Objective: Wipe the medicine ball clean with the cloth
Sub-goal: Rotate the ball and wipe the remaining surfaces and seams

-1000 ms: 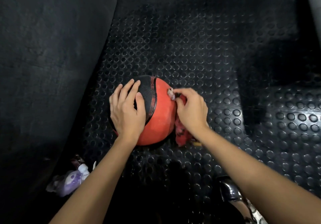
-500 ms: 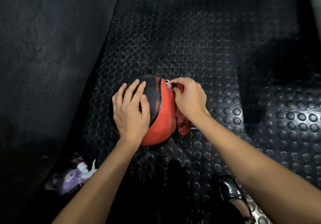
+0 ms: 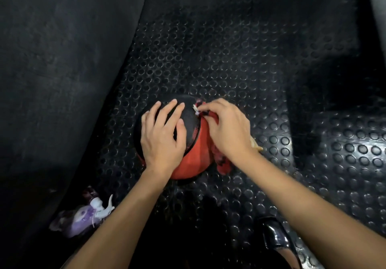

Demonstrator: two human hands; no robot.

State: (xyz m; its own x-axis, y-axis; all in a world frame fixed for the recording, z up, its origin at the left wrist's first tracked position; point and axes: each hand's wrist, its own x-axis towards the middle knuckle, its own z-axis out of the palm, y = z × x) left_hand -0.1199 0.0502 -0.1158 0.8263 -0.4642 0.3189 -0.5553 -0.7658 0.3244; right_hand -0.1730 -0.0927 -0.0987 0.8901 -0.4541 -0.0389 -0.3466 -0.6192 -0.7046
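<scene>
A red and black medicine ball (image 3: 195, 158) sits on the studded black floor mat (image 3: 229, 59). My left hand (image 3: 161, 135) lies flat on the ball's black left half, fingers spread. A red patterned cloth (image 3: 222, 163) is bunched in the curled fingers of my right hand (image 3: 228, 128), which presses it against the ball's upper right side. Part of the cloth hangs down beside the ball below my wrist. Much of the ball is hidden under both hands.
A purple spray bottle with a white trigger (image 3: 83, 216) lies on the floor at lower left. A dark padded wall (image 3: 52, 70) rises on the left. A glossy black shoe (image 3: 275, 237) shows at the bottom right.
My right hand has slid the cloth up the ball's right side toward its far top. The ball has turned a little, showing more black under my left hand.
</scene>
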